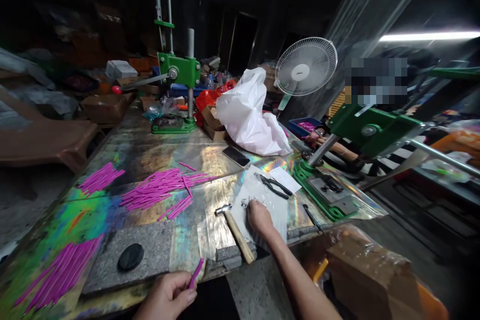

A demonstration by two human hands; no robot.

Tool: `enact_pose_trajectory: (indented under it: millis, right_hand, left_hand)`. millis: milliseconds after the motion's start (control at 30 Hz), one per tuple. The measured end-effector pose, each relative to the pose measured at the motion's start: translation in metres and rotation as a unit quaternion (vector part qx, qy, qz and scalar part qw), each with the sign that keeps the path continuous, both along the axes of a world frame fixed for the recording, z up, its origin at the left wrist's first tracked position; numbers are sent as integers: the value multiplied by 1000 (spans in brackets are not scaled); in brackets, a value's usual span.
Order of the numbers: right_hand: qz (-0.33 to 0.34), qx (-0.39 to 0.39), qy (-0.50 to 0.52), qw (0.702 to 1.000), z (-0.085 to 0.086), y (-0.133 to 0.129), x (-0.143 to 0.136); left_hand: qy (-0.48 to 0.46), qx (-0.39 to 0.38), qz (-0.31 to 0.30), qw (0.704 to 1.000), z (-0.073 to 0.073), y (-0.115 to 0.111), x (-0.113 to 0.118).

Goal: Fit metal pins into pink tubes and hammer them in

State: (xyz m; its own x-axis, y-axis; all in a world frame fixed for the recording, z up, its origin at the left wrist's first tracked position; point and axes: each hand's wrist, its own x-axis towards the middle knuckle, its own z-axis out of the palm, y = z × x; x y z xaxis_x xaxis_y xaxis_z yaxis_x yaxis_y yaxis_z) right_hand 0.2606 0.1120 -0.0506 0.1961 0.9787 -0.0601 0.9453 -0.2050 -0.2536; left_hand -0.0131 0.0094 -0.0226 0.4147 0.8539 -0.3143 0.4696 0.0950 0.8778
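Pinched between thumb and fingers, a short magenta stick is in the left hand, at the table's near edge, its free end pointing up. It looks thin and very light, perhaps a little flexible, since it seems slightly curved; a soft pinch near one end should suit it, and a hard squeeze might roll or bend it. The right hand reaches down to small metal pieces on a white sheet; its fingertips are hidden, so I cannot tell whether they have closed on one. Those pieces look hard, tiny and easy to scatter, probably best picked up singly with the fingertips. Just left of that hand lies a hammer, and beyond it pliers rest on the sheet. A stone slab bearing a black disc lies beyond the left hand, with a bundle of magenta sticks beside it and a larger pile farther off. Past these lie a phone and a white bag, with a green press at the back.
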Motion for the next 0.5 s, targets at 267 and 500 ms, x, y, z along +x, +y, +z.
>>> enact_pose_trajectory:
  millis: [267, 500]
  right_hand:
    - [2, 5, 0, 1000, -2, -6, 8]
    - [-10, 53, 76, 996, 1, -17, 13]
  left_hand:
    - [-11, -6, 11, 1000, 5, 0, 3]
    - [-63, -23, 66, 996, 13, -5, 4]
